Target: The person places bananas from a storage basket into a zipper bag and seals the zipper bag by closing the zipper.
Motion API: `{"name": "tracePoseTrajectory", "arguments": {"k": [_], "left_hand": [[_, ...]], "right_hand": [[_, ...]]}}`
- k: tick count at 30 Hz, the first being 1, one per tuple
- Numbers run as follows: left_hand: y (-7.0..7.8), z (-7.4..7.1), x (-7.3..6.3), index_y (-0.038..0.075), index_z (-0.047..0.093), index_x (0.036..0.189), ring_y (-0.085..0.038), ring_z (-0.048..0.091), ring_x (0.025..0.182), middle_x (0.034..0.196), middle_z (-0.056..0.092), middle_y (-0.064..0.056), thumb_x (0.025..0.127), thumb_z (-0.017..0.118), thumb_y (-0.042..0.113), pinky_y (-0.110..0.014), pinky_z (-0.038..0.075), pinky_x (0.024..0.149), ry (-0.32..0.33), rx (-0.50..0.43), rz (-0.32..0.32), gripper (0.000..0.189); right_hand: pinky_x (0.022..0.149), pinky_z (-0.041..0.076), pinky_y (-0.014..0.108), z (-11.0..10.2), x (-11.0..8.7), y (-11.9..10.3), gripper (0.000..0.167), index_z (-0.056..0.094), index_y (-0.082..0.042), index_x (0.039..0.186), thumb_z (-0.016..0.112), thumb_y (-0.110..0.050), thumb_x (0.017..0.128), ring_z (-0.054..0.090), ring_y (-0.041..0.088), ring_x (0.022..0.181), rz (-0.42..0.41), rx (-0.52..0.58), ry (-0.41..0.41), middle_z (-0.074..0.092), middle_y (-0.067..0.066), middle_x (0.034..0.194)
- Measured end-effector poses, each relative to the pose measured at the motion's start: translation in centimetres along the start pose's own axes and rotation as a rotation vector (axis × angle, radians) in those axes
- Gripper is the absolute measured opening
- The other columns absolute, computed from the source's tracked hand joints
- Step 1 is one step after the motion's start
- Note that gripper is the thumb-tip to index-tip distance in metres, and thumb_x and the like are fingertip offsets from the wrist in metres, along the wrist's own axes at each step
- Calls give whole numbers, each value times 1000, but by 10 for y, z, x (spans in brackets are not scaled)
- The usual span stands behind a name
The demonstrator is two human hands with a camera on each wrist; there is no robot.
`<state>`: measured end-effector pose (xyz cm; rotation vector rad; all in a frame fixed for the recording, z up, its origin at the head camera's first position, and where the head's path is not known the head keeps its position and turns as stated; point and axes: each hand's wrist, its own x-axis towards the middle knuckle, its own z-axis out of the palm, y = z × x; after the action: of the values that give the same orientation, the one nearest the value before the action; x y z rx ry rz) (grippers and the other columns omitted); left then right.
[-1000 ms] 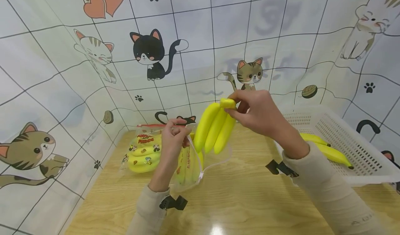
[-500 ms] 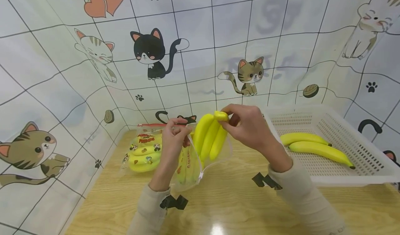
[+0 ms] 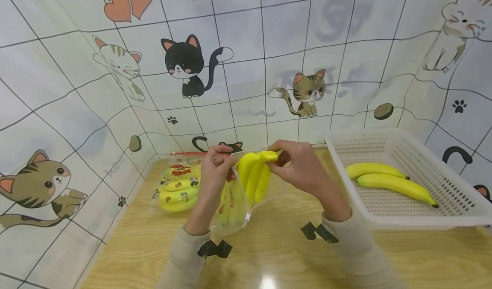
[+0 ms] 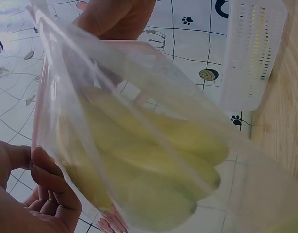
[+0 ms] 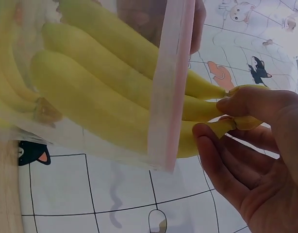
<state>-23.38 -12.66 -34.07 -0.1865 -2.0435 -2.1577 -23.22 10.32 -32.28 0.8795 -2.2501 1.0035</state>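
Note:
My left hand point(image 3: 213, 171) pinches the rim of a clear slider zip bag point(image 3: 226, 216) with red print, its mouth held open. Yellow bananas show through its lower part. With thumb and fingers, my right hand point(image 3: 297, 165) grips a bunch of yellow bananas point(image 3: 251, 178) by the stem end. In the right wrist view, most of this bunch point(image 5: 105, 82) lies inside the bag, and its stems stick out past the pinkish zip edge point(image 5: 171, 97). The left wrist view shows the bunch point(image 4: 149, 150) blurred through the plastic, tips away from the mouth.
To the left lies another printed clear bag point(image 3: 178, 186) with bananas in it and a red zip edge. A white perforated basket point(image 3: 415, 220) stands on the right, holding two loose bananas point(image 3: 392, 184). The wooden table point(image 3: 284, 246) meets a cat-patterned cloth point(image 3: 246, 67) behind.
My right hand has moved left and down, bringing the bunch from above the bag into its mouth. My left hand has stayed on the bag's rim.

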Motion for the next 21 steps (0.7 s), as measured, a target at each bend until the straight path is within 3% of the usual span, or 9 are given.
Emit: {"name": "tracePoseTrajectory", "arguments": {"k": [7,21], "left_hand": [[2,-1,0,11,57,121,-15,50,51,64,57,4,94,65,6,-25,43,55,3,15,-7,28],[0,0,-1,11,56,121,-14,52,50,67,61,5,95,66,6,-26,46,55,-29,21,14,28]], "right_hand": [[68,61,20,8,0,-4,19,74,-8,105,77,-4,86,74,8,72,25,34,-62,78,5,100],[69,61,21,25,-2,-2,19,74,-5,105,75,-5,85,77,12,75,37,83,-136,78,7,97]]}}
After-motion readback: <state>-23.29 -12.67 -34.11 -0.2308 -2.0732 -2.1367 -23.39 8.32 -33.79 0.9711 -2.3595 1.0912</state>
